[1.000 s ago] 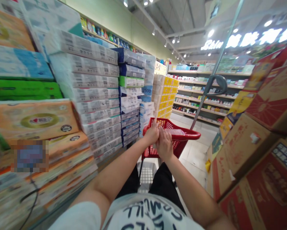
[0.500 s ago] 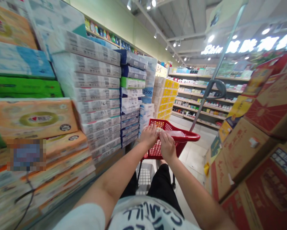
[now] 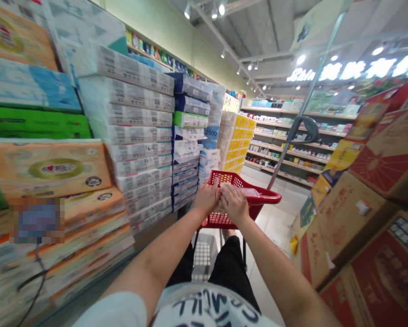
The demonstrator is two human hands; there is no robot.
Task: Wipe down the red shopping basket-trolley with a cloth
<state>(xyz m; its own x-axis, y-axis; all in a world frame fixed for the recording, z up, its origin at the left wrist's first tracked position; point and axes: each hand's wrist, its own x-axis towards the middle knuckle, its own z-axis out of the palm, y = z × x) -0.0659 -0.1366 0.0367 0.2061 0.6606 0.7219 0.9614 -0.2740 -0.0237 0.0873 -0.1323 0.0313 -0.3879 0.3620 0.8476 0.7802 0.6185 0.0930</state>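
My left hand [image 3: 206, 198] is in front of me at the near side of a red shopping cart [image 3: 226, 221], its fingers bent inward. Close against it, my right hand [image 3: 235, 202] has its fingers curled down. Between the two hands shows a bit of something pale and crumpled, mostly hidden by the fingers; I cannot tell its kind. Right of my right hand runs the red cart handle [image 3: 271, 198] with a pinkish panel on it. Whether either hand also rests on the handle I cannot make out.
Tall stacks of tissue packs [image 3: 140, 113] line the left side, with orange packs [image 3: 54, 168] nearest. Cardboard boxes [image 3: 350, 209] are piled on the right. A grey metal pole [image 3: 285, 152] rises beyond the cart. Stocked shelves [image 3: 288, 131] stand at the back.
My hands have drawn closer together and shifted slightly, the right one now curled lower over the pale thing. The view has moved a little; the cart appears slightly lower.
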